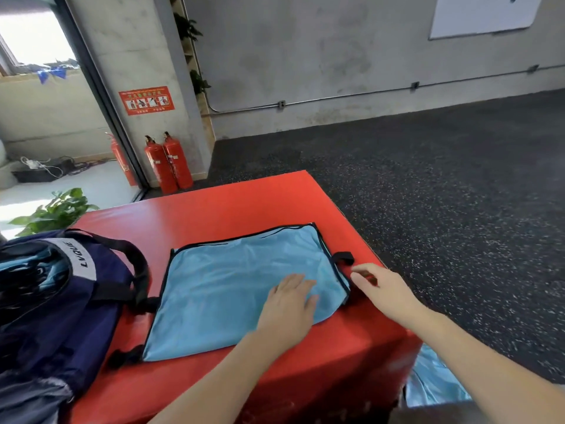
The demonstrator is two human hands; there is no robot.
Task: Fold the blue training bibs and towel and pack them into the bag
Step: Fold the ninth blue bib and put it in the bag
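Item: blue bib (232, 289), black-edged, spread flat on red padded block (214, 206), centre.
L hand (287, 307): palm down, fingers straight, pressing bib's right part; grasps nothing.
R hand (382, 289): just beside bib's right edge nr black strap (344, 258); fingers partly curled (grip: can't tell).
Navy bag (55, 301): left end of block, open, blue fabric inside.
More blue cloth (434, 381) lower right, below block.

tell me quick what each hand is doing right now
Left hand: open, flat on the blue bib.
Right hand: fingers curled at the bib's right edge; grip cannot be told.
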